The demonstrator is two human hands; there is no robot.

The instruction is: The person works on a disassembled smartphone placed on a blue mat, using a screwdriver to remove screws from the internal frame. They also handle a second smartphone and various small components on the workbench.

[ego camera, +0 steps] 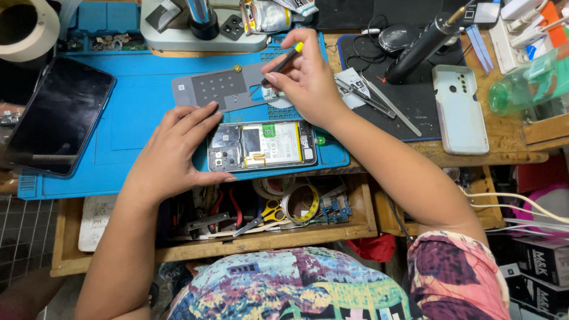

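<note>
A person's right hand [305,80] pinches a slim black screwdriver with a yellow cap [283,61] in a pen-like grip, thumb and first fingers pressed together round its shaft, the other fingers curled under. The tool slants, yellow end up and to the right, tip down and to the left toward a grey screw-sorting pad [216,89] on the blue work mat [136,118]. The left hand [172,157] lies palm down, its grip spread: the fingers rest over the left end of an opened smartphone [261,145] and the thumb hooks its near edge. The phone lies flat near the mat's front edge, back cover off, long axis running left to right, battery and circuit board showing. Both forearms reach forward from the body, the right bent inward at the wrist. A dark tablet [56,115] lies at the desk's left side; yellow-handled scissors [261,214] sit in the open drawer [267,240] below.
</note>
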